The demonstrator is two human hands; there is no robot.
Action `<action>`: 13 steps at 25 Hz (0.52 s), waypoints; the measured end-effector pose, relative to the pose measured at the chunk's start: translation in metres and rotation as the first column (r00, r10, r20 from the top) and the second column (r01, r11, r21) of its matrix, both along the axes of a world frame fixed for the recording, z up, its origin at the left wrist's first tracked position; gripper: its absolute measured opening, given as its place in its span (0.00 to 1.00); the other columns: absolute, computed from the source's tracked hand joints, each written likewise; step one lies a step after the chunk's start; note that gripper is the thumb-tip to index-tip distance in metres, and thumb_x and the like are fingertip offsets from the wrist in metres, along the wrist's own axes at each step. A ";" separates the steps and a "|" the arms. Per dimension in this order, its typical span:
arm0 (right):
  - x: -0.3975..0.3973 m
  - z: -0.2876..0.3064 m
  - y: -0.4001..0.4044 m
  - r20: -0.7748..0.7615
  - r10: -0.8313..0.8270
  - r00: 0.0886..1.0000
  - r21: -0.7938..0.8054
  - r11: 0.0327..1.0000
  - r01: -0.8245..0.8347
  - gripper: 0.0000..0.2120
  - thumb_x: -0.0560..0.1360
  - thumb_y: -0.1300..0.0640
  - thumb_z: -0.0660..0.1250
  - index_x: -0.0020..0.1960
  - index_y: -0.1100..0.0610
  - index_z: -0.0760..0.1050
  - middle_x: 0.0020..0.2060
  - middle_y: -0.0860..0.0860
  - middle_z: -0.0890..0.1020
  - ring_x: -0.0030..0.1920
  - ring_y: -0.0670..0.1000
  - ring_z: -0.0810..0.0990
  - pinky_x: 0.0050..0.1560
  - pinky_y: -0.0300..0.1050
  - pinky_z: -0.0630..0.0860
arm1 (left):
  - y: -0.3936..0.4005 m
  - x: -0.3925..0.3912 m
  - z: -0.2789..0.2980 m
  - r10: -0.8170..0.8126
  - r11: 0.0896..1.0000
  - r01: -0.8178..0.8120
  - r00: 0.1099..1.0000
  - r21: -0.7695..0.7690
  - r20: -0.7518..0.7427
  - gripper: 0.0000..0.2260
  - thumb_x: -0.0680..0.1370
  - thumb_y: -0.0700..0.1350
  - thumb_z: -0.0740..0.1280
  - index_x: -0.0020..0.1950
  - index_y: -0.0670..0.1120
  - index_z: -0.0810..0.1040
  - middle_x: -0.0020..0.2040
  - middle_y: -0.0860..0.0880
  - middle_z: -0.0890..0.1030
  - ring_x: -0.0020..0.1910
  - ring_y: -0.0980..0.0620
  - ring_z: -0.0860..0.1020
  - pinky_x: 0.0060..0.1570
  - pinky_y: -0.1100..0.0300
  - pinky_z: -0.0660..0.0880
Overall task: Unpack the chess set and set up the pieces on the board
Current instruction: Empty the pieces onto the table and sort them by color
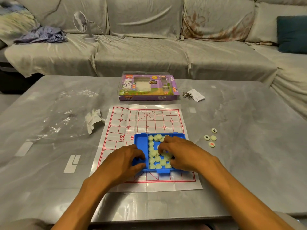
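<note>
A white paper board [126,123] with a red grid lies flat on the grey table. On it sits an open blue plastic case [140,141] holding several pale round chess pieces [155,159]. My left hand [127,159] grips the case's left side, thumb on its near wall. My right hand [178,152] reaches into the case, its curled fingers down among the pieces; what they hold is hidden. Several loose pieces [210,137] lie on the table right of the board.
The purple chess-set box [148,87] stands beyond the board. A crumpled tissue [93,119] and clear plastic wrap [66,117] lie to the left. A metal ring puzzle with a paper slip [193,95] is at the back right. A sofa with a small fan [83,24] is behind.
</note>
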State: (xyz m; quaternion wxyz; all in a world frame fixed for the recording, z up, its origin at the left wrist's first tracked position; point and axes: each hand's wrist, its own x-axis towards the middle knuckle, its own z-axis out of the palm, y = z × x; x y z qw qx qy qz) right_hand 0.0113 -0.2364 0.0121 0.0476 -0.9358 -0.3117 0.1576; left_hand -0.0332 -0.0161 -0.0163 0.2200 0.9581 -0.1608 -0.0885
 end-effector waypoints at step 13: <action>0.001 -0.003 0.007 0.054 -0.010 0.999 0.094 0.996 0.005 0.11 0.78 0.59 0.65 0.60 0.51 0.75 0.57 0.48 0.76 0.53 0.50 0.76 0.45 0.37 0.71 | 0.000 0.000 -0.002 -0.002 1.000 0.002 1.000 -0.005 0.000 0.14 0.77 0.58 0.63 0.60 0.56 0.76 0.56 0.58 0.76 0.51 0.58 0.75 0.48 0.68 0.75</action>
